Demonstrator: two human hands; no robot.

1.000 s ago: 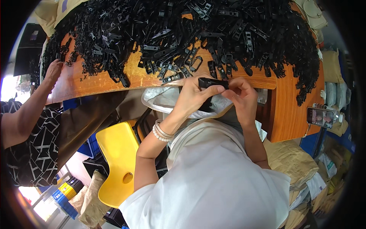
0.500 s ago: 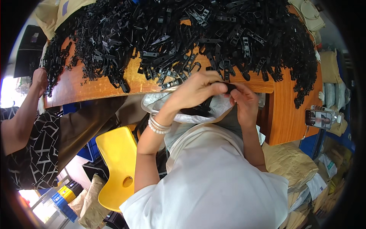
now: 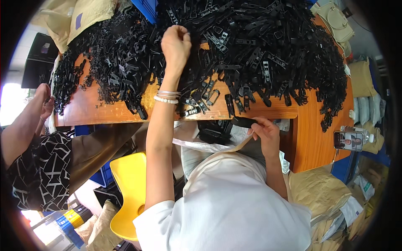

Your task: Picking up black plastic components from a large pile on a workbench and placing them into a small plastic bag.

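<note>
My left hand (image 3: 176,44) is stretched out over the far part of a big pile of black plastic parts (image 3: 247,42). Its fingers are curled in; whatever they grip, if anything, is hidden. Near the table's front edge, my right hand (image 3: 267,136) pinches an elongated black plastic part (image 3: 244,122) by its right end. Below that part, a white sack (image 3: 201,145) lies open over my lap, with more black parts (image 3: 213,133) inside. Several loose frame-like pieces, such as a slim open frame (image 3: 213,97), lie at the pile's near edge.
The pile covers most of the wooden table (image 3: 163,111). A blue bin (image 3: 145,9) stands at the back. On the left are another person's hands (image 3: 45,100) and a yellow chair (image 3: 129,180). A phone (image 3: 348,141) stands at right, above brown paper sacks (image 3: 318,184).
My left hand has left my right hand and moved up and left over the pile. My right hand keeps the black part, now lower. The view has shifted slightly.
</note>
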